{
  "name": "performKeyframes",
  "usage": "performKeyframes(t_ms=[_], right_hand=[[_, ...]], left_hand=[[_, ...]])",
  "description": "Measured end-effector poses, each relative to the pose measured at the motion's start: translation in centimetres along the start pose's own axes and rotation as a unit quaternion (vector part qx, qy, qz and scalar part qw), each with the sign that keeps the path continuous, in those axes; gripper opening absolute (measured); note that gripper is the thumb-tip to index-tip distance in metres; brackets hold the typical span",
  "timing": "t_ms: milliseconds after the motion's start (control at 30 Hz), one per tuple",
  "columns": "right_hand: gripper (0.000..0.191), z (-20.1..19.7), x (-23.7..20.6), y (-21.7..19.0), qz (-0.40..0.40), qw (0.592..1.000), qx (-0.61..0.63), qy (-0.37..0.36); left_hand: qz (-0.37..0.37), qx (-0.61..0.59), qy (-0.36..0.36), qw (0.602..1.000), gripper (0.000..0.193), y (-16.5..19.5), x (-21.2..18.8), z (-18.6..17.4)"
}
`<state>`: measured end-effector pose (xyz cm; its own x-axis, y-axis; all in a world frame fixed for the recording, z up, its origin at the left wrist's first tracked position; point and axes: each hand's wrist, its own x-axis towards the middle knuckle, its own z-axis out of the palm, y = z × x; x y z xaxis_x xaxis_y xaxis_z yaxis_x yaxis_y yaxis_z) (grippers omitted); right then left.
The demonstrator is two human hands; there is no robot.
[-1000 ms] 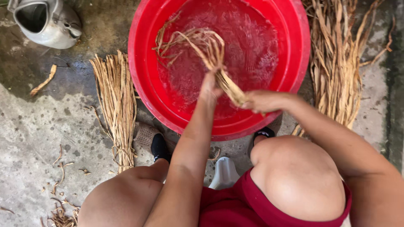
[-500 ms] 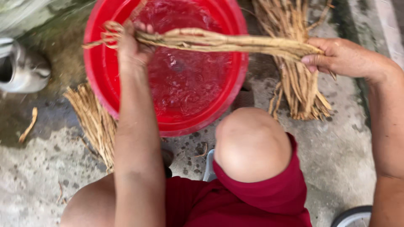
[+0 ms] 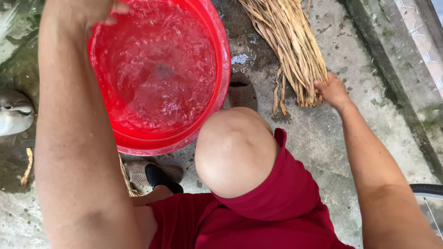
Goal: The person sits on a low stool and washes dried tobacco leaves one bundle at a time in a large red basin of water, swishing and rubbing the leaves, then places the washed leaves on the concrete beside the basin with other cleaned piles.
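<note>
Right hand closed on the near end of the straw bundle, fingers curled around the stalk ends, thumb side toward me. Bundle lies on the concrete floor just right of the red basin, running from the top edge down to my hand; a few loose stalks hang off its lower left edge. Left hand is up over the basin's far-left rim, mostly cut off by the top of the view; only a thumb or fingertip shows over the water, so I can't tell whether it's spread or gripping anything. Left forearm runs down the left side of the view, covering the basin's left edge. Basin holds water, surface rippled, floor wet around the rim. My right knee sits just below the basin, between both arms, red shorts rolled above it. One brown slipper shows between basin and bundle, touching the basin's right edge; the other is on my foot under the basin's near rim. Pale kettle at far left, partly out of view. Dark curved tyre edge at lower right, behind my right arm.
</note>
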<state>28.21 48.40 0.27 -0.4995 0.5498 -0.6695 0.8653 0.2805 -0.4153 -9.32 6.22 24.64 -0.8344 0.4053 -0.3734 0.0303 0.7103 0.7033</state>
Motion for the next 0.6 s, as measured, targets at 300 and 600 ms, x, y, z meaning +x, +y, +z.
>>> performKeyframes(t_ms=[300, 600], right_hand=[[0.069, 2.8, 2.4, 3.5, -0.138, 0.971, -0.115, 0.159], [0.102, 4.9, 5.2, 3.1, -0.173, 0.942, -0.257, 0.128]], left_hand=[[-0.059, -0.007, 0.086, 0.995, 0.039, -9.8, -5.8, -7.7], [-0.108, -0.090, 0.140, 0.980, 0.038, -24.8, -18.1, -15.8]])
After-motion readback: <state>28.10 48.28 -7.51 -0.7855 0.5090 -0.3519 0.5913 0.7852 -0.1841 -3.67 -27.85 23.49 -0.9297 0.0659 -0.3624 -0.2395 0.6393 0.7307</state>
